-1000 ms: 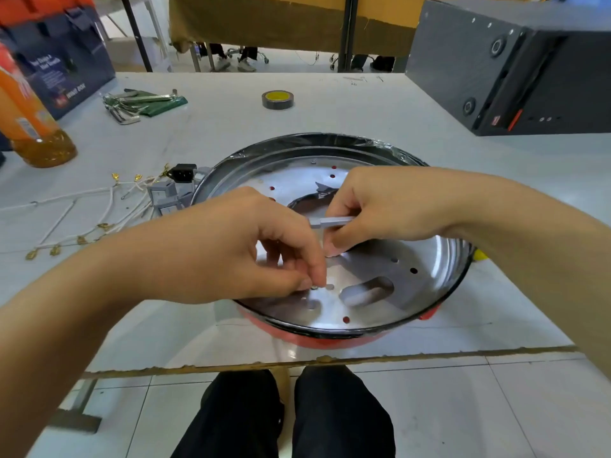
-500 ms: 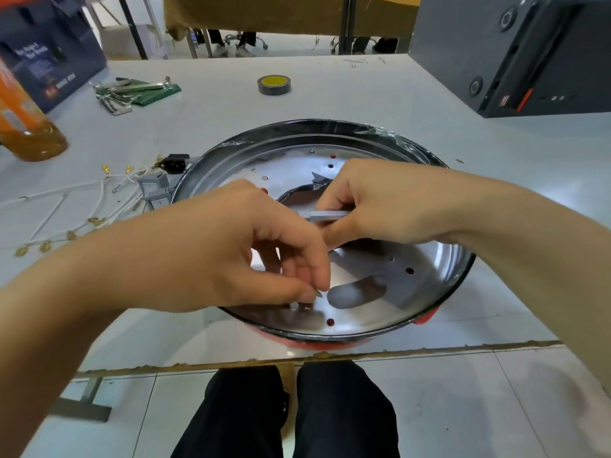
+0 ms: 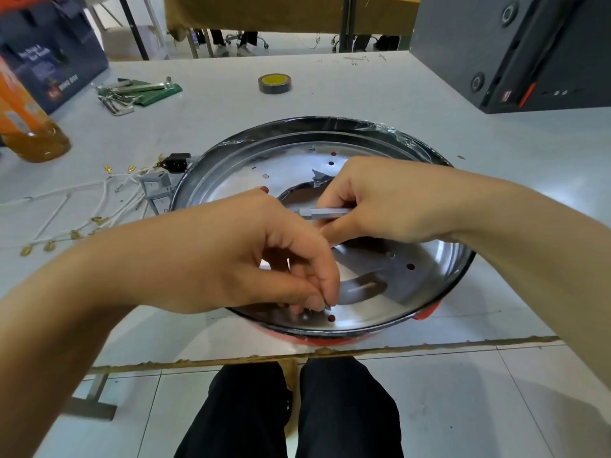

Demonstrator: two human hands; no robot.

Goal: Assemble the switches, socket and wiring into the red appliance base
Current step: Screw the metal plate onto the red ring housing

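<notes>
- While both hands work over the red appliance base (image 3: 425,313): base sits at the near table (image 3: 330,94) edge, red showing only along its near rim, shiny perforated metal plate (image 3: 251,170) filling its top.
- Left hand (image 3: 238,259), over the near-left part of the base: fingers curled, thumb and fingertips pinching a tiny dark screw (image 3: 327,305), tip down, just above a red-showing hole (image 3: 331,318) near the base's front rim. Touching the plate or not: cannot tell.
- Right hand (image 3: 380,200), over the middle of the base: fingers curled round a grey metal tool shaft (image 3: 325,213), held roughly level, free end pointing toward the left hand.
- Under the right hand, at the base's centre: dark irregular cut-out (image 3: 297,196) in the plate, partly hidden.
- Just left of the base, touching or nearly touching its rim: grey switches (image 3: 158,193); black socket (image 3: 177,161) right behind them.
- Farther left of the base: white wiring (image 3: 76,206) with brass-coloured terminals, spread flat on the table, not yet in the base.
- Beyond the base, well apart: roll of dark tape (image 3: 274,83) with yellow core.
- Far left beyond the base: green-handled tool set (image 3: 139,92), orange bottle (image 3: 26,127), dark blue box (image 3: 56,57).
- Far right beyond the base: black computer case (image 3: 512,51), lying on the table.
- Below the base's near edge: table lip, tiled floor, black-trousered legs (image 3: 287,411).
</notes>
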